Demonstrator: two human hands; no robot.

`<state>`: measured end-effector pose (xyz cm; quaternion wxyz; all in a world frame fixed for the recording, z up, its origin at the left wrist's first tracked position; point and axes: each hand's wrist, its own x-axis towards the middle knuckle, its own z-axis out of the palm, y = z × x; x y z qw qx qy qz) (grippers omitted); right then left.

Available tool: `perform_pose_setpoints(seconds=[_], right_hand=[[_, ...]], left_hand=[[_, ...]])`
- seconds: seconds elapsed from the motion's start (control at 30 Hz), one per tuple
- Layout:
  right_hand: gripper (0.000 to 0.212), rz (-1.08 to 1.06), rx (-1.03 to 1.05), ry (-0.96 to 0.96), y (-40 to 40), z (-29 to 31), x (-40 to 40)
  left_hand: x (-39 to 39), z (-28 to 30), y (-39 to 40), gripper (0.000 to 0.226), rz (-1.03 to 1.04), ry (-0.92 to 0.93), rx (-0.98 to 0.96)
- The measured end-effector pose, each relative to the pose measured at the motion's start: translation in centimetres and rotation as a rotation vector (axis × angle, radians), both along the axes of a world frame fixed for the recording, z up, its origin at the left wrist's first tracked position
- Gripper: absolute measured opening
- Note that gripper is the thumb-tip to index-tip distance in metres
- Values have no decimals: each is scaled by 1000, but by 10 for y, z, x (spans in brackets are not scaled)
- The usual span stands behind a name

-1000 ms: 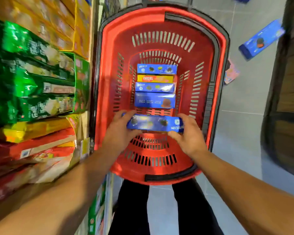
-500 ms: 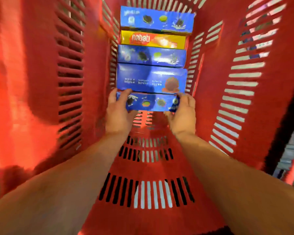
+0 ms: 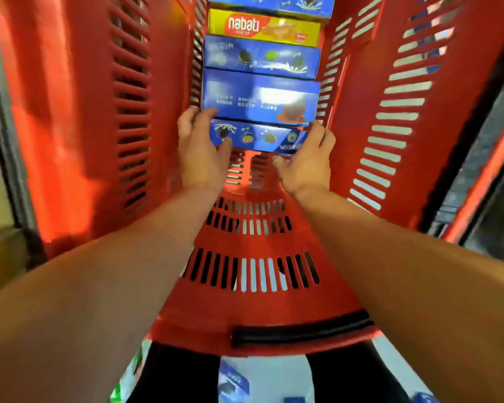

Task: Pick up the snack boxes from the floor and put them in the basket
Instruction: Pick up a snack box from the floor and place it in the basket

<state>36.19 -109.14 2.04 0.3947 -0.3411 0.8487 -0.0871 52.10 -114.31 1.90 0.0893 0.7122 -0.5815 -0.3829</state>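
basket: red slotted plastic shopping basket (image 3: pixel 274 286), black grip strip on near rim; fills nearly the whole view, both forearms reach down inside it.
row in basket: snack boxes lie flat on the basket floor, side by side, running away from the person. Far to near: a blue cardboard box cut off at top edge (image 3: pixel 271 4), yellow cardboard wafer box with red logo (image 3: pixel 264 27), blue cardboard cookie box with biscuit pictures (image 3: pixel 261 58), wide blue cardboard box with small white print (image 3: pixel 259 97). Each touches its neighbour.
box in hand: narrow blue cardboard cookie box (image 3: pixel 256 138), nearest in the row, long edge against the wide blue one; looks at or just above the basket floor, can't tell if fully down.
left hand (image 3: pixel 200 152): curled on the box's left end, thumb on the front face, fingers behind the end. Closed on it.
right hand (image 3: pixel 304 158): fingers on the right end of the same box, thumb loose below it, palm partly open. Light hold, steadying more than clamping.
floor items: below the near rim, one more blue snack box on pale floor (image 3: pixel 233 383), between the person's dark-trousered legs; more blue bits at the bottom edge, too cut off to identify.
step: placing phase, judged; box is being seated at the near end of the row.
next move: likely let go with both hands, lift arms clear without nudging the row, then turn to the box on the floor. Task not finished.
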Motion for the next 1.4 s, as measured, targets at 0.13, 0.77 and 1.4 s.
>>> perform_pose_setpoints(seconds=[0.13, 0.77, 1.4], right_hand=[[73, 63, -53, -73, -6, 114, -4], [73, 68, -120, 139, 137, 501, -228], [72, 397, -162, 158, 107, 535, -425]], left_hand=[[-2, 101, -20, 49, -51, -8, 10], [-183, 524, 35, 52, -613, 38, -43], [-372, 560, 48, 64, -486, -14, -159]])
